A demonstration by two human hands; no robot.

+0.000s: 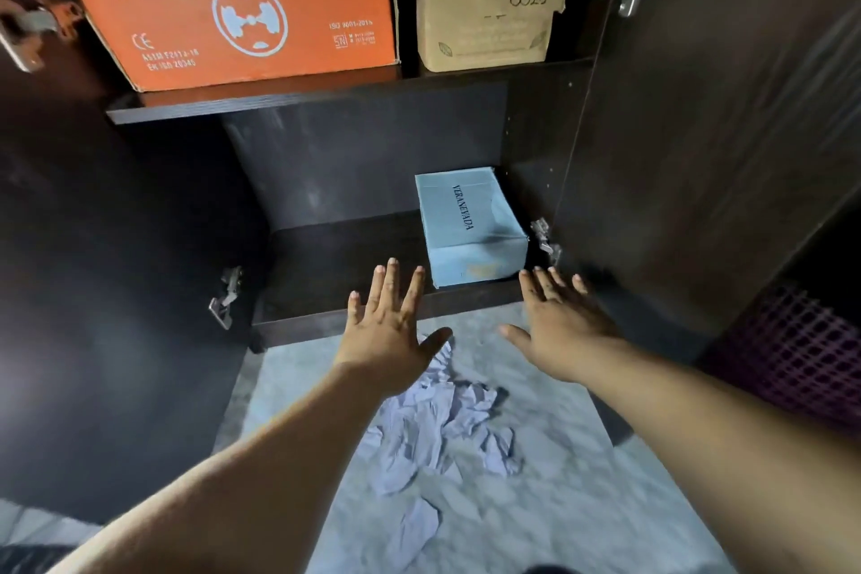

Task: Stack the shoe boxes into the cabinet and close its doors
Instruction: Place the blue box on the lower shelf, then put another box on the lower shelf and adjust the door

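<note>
**A:** Where are my hands at?

**B:** Both stretched forward, palms down, just in front of the cabinet's bottom shelf [326, 317]. Left hand [389, 326] and right hand [556, 324] have their fingers straight and spread apart, holding nothing.

**A:** And the box?

**B:** Light blue shoe box [468, 224] sits on that shelf at its right side, long axis running front to back, short end facing me. Orange box [237, 19] and tan box [484, 26] sit on the shelf above. Both doors open; crumpled paper [442, 429] on the pale marble floor [536, 513] below the shelf.
</note>
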